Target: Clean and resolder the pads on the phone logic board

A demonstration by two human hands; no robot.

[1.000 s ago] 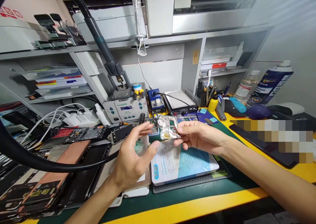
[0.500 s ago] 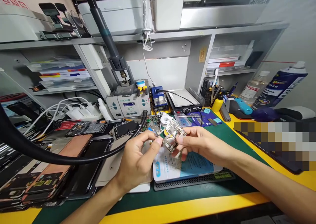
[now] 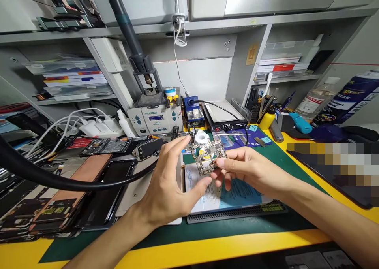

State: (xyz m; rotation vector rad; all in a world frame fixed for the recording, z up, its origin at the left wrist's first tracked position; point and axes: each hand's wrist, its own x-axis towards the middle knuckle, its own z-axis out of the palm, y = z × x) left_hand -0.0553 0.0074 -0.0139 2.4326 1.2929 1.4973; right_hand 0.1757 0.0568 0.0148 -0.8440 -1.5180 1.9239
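A small phone circuit board (image 3: pixel 213 149), covered in chips and metal shields, is held up above the bench. My right hand (image 3: pixel 241 166) pinches its right edge between thumb and fingers. Just left of the board, my left hand (image 3: pixel 171 186) is spread, thumb and fingers apart around the board's left side; it seems to hold nothing. Below the board lies a white and blue booklet-like pad (image 3: pixel 233 198) on a black perforated mat (image 3: pixel 237 213). Behind the board sits a white ring-shaped roll (image 3: pixel 201 136).
Phone frames and a copper-coloured back panel (image 3: pixel 85 170) are stacked at left. A thick black hose (image 3: pixel 89 185) curves across the left side. Behind stand a hot-air station (image 3: pixel 156 119) and a flat heating plate (image 3: pixel 225 117). Bottles and a yellow container (image 3: pixel 267 121) stand at right.
My left hand has let go of the board's left edge and opened its thumb and fingers. The board stays in my right hand, turned slightly. The view has shifted a little.
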